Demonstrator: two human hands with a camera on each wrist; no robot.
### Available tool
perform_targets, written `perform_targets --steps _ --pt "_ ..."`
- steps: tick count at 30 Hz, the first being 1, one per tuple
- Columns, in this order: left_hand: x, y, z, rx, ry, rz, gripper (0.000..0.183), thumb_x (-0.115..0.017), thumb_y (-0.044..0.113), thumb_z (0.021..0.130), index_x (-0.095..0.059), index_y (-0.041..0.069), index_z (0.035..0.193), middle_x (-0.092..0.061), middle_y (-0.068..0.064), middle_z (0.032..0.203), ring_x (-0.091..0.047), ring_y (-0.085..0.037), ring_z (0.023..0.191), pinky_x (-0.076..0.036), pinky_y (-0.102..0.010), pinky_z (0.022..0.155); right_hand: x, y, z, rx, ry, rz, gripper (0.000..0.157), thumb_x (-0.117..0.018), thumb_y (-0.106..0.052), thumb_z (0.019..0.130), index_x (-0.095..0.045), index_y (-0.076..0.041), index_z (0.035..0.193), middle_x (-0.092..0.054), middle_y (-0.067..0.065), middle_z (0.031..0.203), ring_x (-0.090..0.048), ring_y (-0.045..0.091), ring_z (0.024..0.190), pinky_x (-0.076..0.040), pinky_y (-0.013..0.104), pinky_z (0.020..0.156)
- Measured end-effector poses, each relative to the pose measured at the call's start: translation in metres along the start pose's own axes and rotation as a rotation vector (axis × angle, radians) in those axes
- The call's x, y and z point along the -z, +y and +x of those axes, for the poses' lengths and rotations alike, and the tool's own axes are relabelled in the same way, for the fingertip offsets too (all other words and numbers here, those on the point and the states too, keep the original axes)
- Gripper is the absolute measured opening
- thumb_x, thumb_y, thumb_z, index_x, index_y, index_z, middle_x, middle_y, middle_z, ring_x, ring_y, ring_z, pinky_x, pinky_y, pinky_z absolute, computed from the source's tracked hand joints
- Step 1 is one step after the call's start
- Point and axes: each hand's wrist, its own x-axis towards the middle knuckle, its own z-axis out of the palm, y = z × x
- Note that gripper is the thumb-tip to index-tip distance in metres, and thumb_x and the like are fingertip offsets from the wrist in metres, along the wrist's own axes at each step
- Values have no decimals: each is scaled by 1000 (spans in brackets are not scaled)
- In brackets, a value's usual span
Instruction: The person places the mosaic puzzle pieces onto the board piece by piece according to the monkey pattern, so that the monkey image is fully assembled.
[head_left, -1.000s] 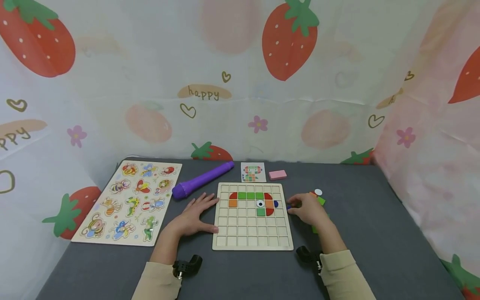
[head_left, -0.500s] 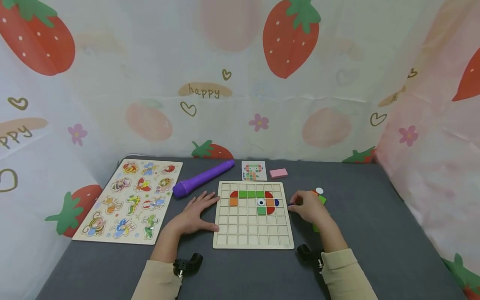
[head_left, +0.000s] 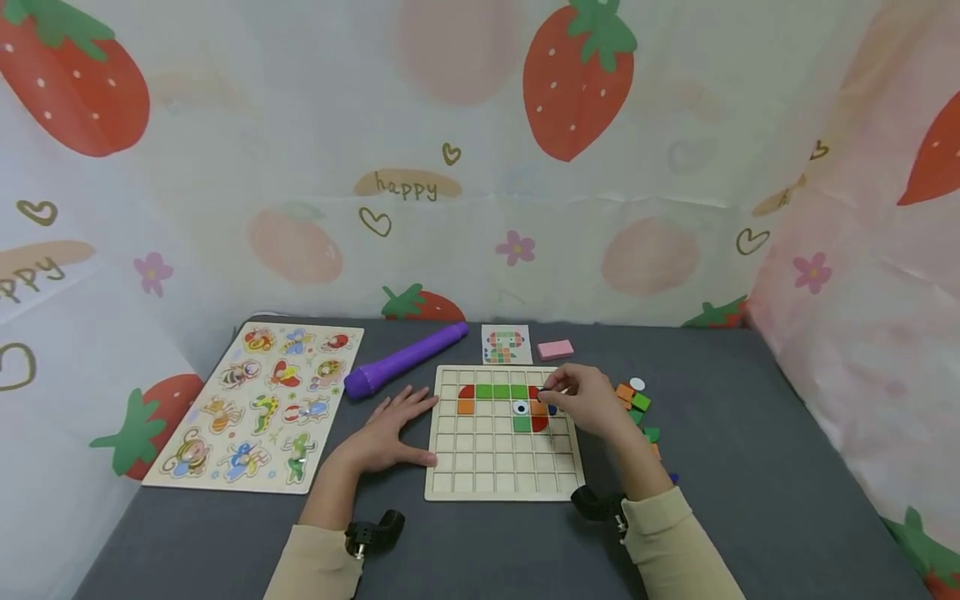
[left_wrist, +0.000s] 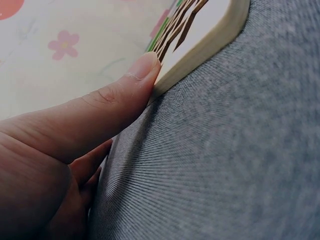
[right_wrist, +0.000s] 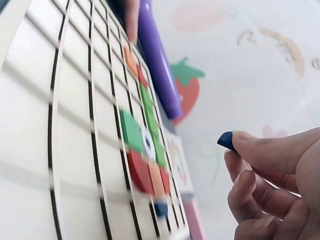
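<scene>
A small dark blue piece with a curved side (right_wrist: 225,140) is pinched between the thumb and finger of my right hand (head_left: 592,404), over the upper right of the wooden grid board (head_left: 465,462). My left hand (head_left: 386,437) lies spread beside the board, its thumb and fingertips at the left edge. On the board, green squares (head_left: 502,392), red rounded pieces (head_left: 539,423), orange squares (head_left: 466,407) and a round eye piece (head_left: 521,407) sit in the upper rows. Another blue piece (right_wrist: 160,209) sits next to the orange one at the right.
Loose pieces, including a green square (head_left: 641,402) and a white disc (head_left: 637,384), lie right of the board. Behind it are a pattern card (head_left: 506,344) and a pink block (head_left: 555,350). A purple microphone-shaped tube (head_left: 405,360) and an insect puzzle board (head_left: 251,408) stand left.
My right hand has moved left from beside the board to over its upper right, carrying the blue piece. More loose pieces are now uncovered. The left hand stays in place.
</scene>
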Motion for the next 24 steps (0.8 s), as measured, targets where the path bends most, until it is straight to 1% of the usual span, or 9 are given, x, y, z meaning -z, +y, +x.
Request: perform_targets --steps 3,7,11,14,21,24 --pt "0 0 -1 4 -4 -10 98 -84 50 78 -36 22 159 -22 -5 169 -3 -33 158 -1 -58 126 -13 -9 8 11 -24 17 13 -73 -23 94 -70 -12 99 -68 3 92 -62 19 77 -50 30 63" --pt "0 0 -2 2 0 -13 98 -84 50 78 -36 22 159 -22 -6 169 -4 -33 158 -1 -58 126 -32 -21 21 43 -37 61 12 -73 -25 94 -72 -13 99 -68 3 91 -63 21 77 -52 30 64" --pt "1 0 -1 -1 4 -3 98 -84 50 78 -36 21 159 -22 -7 168 -4 -34 158 -1 -58 126 -49 -33 34 61 -74 88 11 -73 -24 94 -73 -14 97 -68 2 87 -63 20 77 -52 29 65" --pt "0 -1 -1 -6 1 3 97 -83 50 79 -36 19 159 -22 -9 168 -5 -36 157 -2 -61 125 -60 -40 41 64 -104 72 9 -73 -23 94 -73 -14 95 -67 1 85 -62 18 76 -50 28 64" --pt "1 -2 -1 10 -2 6 97 -83 51 79 -36 23 159 -21 -6 169 -4 -33 158 -2 -58 126 -85 -51 57 97 -143 9 9 -73 -22 94 -74 -14 90 -68 0 84 -60 14 76 -48 27 63" --pt "0 -1 0 -6 1 10 97 -83 51 79 -36 22 159 -22 -6 169 -5 -34 158 -2 -59 126 -94 -52 61 102 -156 7 8 -74 -18 93 -75 -13 88 -69 0 83 -59 14 76 -47 26 63"
